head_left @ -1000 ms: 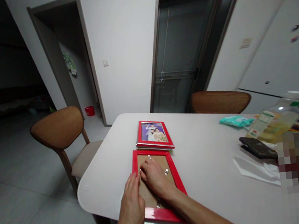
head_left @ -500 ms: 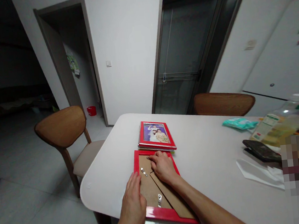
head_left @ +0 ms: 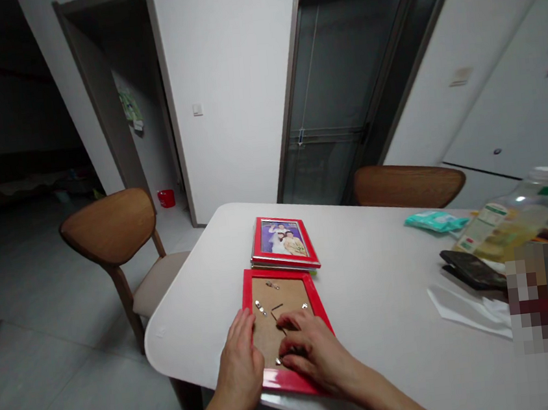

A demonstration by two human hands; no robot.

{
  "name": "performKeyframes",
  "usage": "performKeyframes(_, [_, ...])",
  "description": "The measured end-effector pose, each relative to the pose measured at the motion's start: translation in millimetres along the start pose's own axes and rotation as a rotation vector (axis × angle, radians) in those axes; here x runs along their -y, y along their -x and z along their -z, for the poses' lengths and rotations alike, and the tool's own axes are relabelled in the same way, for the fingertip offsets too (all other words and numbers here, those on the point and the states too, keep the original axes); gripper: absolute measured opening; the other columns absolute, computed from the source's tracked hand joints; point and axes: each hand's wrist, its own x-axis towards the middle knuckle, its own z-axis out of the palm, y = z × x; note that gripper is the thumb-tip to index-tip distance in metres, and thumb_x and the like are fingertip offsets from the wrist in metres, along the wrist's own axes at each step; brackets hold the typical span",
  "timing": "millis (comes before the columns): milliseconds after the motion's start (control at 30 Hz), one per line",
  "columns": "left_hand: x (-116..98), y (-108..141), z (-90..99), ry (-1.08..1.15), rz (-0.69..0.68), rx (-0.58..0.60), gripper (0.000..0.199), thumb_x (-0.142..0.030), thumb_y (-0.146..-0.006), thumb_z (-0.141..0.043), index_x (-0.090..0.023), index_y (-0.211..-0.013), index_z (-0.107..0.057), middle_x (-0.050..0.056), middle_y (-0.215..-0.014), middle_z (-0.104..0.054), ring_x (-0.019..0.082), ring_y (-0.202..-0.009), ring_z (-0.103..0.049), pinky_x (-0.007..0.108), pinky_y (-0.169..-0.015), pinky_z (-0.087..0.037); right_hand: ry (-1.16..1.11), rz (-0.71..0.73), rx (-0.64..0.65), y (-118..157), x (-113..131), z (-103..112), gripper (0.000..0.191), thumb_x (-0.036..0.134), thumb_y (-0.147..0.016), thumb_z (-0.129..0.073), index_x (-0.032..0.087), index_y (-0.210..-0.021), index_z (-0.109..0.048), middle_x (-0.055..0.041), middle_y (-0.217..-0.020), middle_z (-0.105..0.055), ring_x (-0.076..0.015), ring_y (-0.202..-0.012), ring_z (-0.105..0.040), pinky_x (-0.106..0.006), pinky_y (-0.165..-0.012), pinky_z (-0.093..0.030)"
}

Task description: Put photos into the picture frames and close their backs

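A red picture frame (head_left: 246, 291) lies face down on the white table, its brown backing board (head_left: 290, 286) upward. Small metal clips sit around the board, one of them at the upper left (head_left: 260, 308). Along the frame's left rim rests my left hand (head_left: 238, 359), fingers stretched out. My right hand (head_left: 316, 350) is over the lower right of the board with curved fingers apart. Its lower fingertips touch or nearly touch the bottom clip (head_left: 278, 362). This hand hides most of the support flap and the lower right of the board.
Beyond the frame lie stacked red frames, a group photo (head_left: 282, 238) on top. To the right are a teal packet (head_left: 436, 221), a dark wallet-like item (head_left: 471, 269), white paper (head_left: 465, 305) and a tilted bottle (head_left: 510, 219). Wooden chairs stand at the left (head_left: 110, 229) and far side (head_left: 409, 185).
My right hand has moved from the top clip down to the bottom one. The flap's lower part, seen before, is now behind it. My left hand stays at the left rim.
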Motion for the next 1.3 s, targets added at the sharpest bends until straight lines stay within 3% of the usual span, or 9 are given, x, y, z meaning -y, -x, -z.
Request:
performKeyframes(100, [-1.1,1.0,1.9,0.001,0.012,-0.005,0.056,0.000,-0.061,-0.036,-0.010,-0.116,-0.044,0.012,-0.124,-0.045,0.018,-0.117,-0.037,0.039,-0.099,-0.031,-0.007,-0.043,-0.062,-2.7,-0.9,-5.1,0.013,0.028,-0.067,-0.058,0.025,-0.079,-0.063,-0.0031,-0.105,-0.052,-0.0195,-0.099,-0.043,-0.036,-0.088,-0.028])
performKeyframes(233, [-2.1,2.6,3.1,0.039,0.021,-0.020,0.053,-0.002,-0.064,-0.037,-0.011,-0.115,-0.045,0.011,-0.123,-0.046,0.019,-0.116,-0.039,0.038,-0.098,-0.032,0.043,-0.231,-0.169,-2.5,-7.6,-4.2,0.040,0.032,-0.064,-0.058,0.021,-0.102,-0.056,-0.0091,-0.112,-0.049,-0.0227,-0.101,-0.043,-0.034,-0.086,-0.032])
performKeyframes(333, [-2.7,2.3,3.7,0.097,0.043,-0.035,0.051,-0.005,-0.065,-0.040,-0.012,-0.115,-0.046,0.011,-0.123,-0.046,0.020,-0.115,-0.039,0.039,-0.098,-0.031,0.069,-0.315,-0.153,-6.0,-9.7,-2.8,0.042,0.025,-0.062,-0.055,0.020,-0.103,-0.055,-0.0080,-0.098,-0.055,-0.0212,-0.091,-0.049,-0.031,-0.080,-0.037])
performKeyframes(600, [-19.6,-8.2,14.9,0.289,0.197,0.035,0.050,-0.019,-0.067,-0.051,-0.008,-0.116,-0.044,0.015,-0.119,-0.048,0.024,-0.110,-0.043,0.040,-0.096,-0.032,0.028,-0.321,-0.177,-10.6,3.2,23.5,0.042,0.019,-0.057,-0.052,0.019,-0.098,-0.056,-0.0072,-0.095,-0.057,-0.0202,-0.090,-0.050,-0.030,-0.079,-0.037])
performKeyframes(800, [-29.8,-23.1,25.3,0.858,0.377,-0.020,0.037,-0.027,-0.071,-0.050,-0.013,-0.104,-0.048,0.008,-0.098,-0.062,0.023,-0.093,-0.057,0.035,-0.080,-0.044,-0.101,-0.167,-0.251,-12.2,29.6,37.5,0.038,0.023,-0.061,-0.054,0.021,-0.100,-0.054,-0.0048,-0.099,-0.055,-0.0186,-0.092,-0.048,-0.029,-0.081,-0.038])
performKeyframes(933, [-13.4,-24.9,52.0,1.144,0.533,0.025,0.035,-0.032,-0.070,-0.052,-0.014,-0.101,-0.048,0.005,-0.084,-0.066,0.022,-0.077,-0.063,0.033,-0.065,-0.049,-0.115,-0.248,-0.302,-6.4,10.0,32.8,0.041,0.033,-0.069,-0.050,0.020,-0.108,-0.048,-0.0071,-0.103,-0.052,-0.0180,-0.085,-0.051,-0.030,-0.076,-0.040])
performKeyframes(1100, [27.3,-19.1,89.5,0.903,0.630,0.063,0.034,-0.035,-0.066,-0.056,-0.015,-0.094,-0.052,0.003,-0.078,-0.067,0.020,-0.068,-0.064,0.030,-0.060,-0.050,0.122,-0.540,-0.256,5.6,-39.1,19.3,0.049,0.031,-0.069,-0.047,0.016,-0.116,-0.043,-0.0103,-0.097,-0.054,-0.0216,-0.083,-0.054,-0.031,-0.072,-0.040])
performKeyframes(1200, [53.1,-19.1,101.6,0.591,0.624,0.065,0.035,-0.033,-0.067,-0.051,-0.013,-0.096,-0.051,0.004,-0.078,-0.066,0.020,-0.070,-0.063,0.030,-0.064,-0.050,0.125,-0.561,-0.228,7.3,-53.2,15.3,0.054,0.022,-0.067,-0.045,0.013,-0.119,-0.038,-0.0111,-0.094,-0.057,-0.0215,-0.082,-0.055,-0.030,-0.070,-0.039])
performKeyframes(1300, [68.9,-22.5,106.9,0.392,0.623,-0.023,0.049,-0.027,-0.061,-0.054,-0.012,-0.107,-0.045,0.007,-0.086,-0.063,0.025,-0.083,-0.060,0.037,-0.076,-0.046,-0.031,-0.593,-0.258,7.0,-53.8,20.0,0.059,0.016,-0.063,-0.043,0.012,-0.121,-0.034,-0.0088,-0.083,-0.061,-0.0201,-0.074,-0.057,-0.029,-0.067,-0.040])
